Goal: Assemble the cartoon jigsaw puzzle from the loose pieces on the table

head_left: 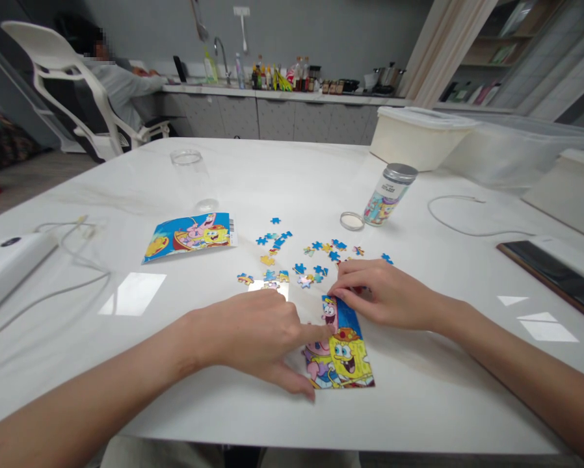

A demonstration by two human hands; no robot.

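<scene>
A partly joined cartoon jigsaw puzzle (349,354) lies flat on the white table in front of me. My left hand (260,328) reaches over its left side, index finger stretched onto the picture, thumb spread apart, other fingers curled. At the top edge, my right hand (382,289) has thumb and fingertips pinched together on a puzzle piece, mostly hidden by the fingers. Loose puzzle pieces (299,268) are scattered beyond both hands, some blue side up. To the left rests a printed reference picture (194,236) of the same cartoon characters, slightly bent.
A cartoon-labelled canister (389,194) stands beyond the pieces, beside a round lid (352,221). A clear jar (189,175) is at back left. Storage boxes (419,136) and a phone (560,279) occupy the right; a white device (13,266) with cables sits left. A person sits beyond.
</scene>
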